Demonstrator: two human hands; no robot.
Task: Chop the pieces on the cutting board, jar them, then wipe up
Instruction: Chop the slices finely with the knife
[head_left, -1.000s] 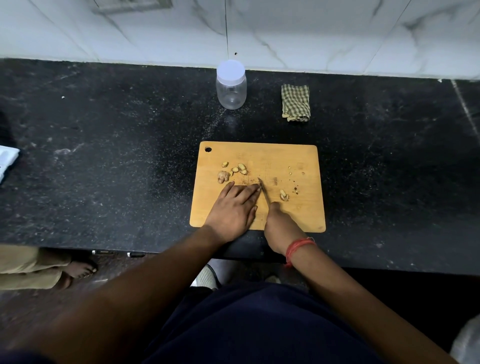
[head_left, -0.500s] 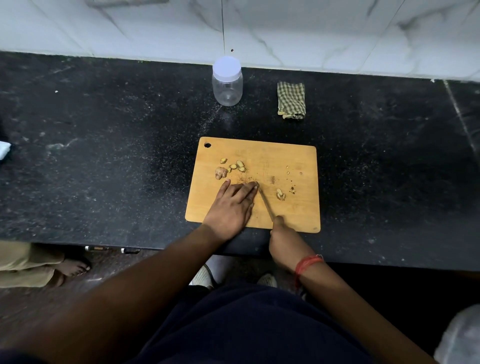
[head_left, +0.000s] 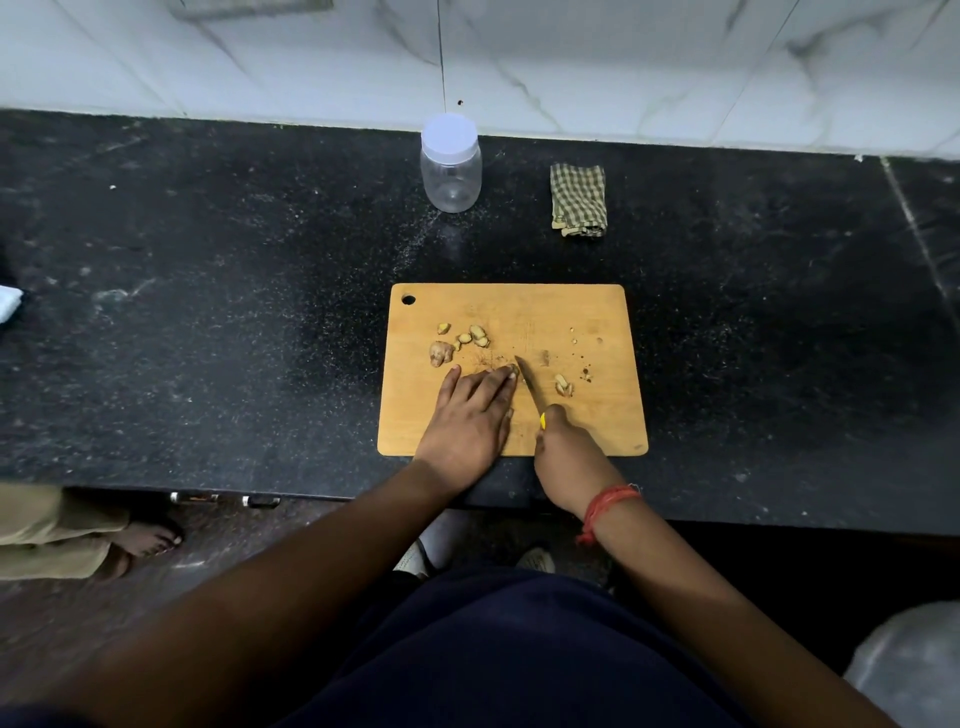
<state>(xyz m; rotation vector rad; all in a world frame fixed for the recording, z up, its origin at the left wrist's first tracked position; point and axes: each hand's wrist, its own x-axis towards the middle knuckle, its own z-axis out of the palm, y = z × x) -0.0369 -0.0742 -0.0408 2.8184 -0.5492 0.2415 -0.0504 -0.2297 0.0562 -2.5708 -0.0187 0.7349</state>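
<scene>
A wooden cutting board (head_left: 582, 312) lies on the black counter. Pale ginger-like pieces (head_left: 460, 343) sit at its centre left; one more piece (head_left: 563, 385) lies to the right with small crumbs around it. My left hand (head_left: 470, 415) lies flat on the board, its fingertips pressing a small piece (head_left: 513, 370). My right hand (head_left: 563, 449) grips a knife (head_left: 529, 382) by its yellow handle, the blade angled up to the left beside my left fingertips. A clear plastic jar (head_left: 451, 169) with a white lid stands behind the board.
A folded green checked cloth (head_left: 578, 200) lies right of the jar, near the marble wall. The counter's front edge runs just under the board. Another person's foot (head_left: 150, 540) is on the floor at the left. A white object (head_left: 9, 304) sits at the far left.
My right hand drew the knife back toward the board's front edge, then forward again along my left fingertips. My left hand stayed pressed on the board.
</scene>
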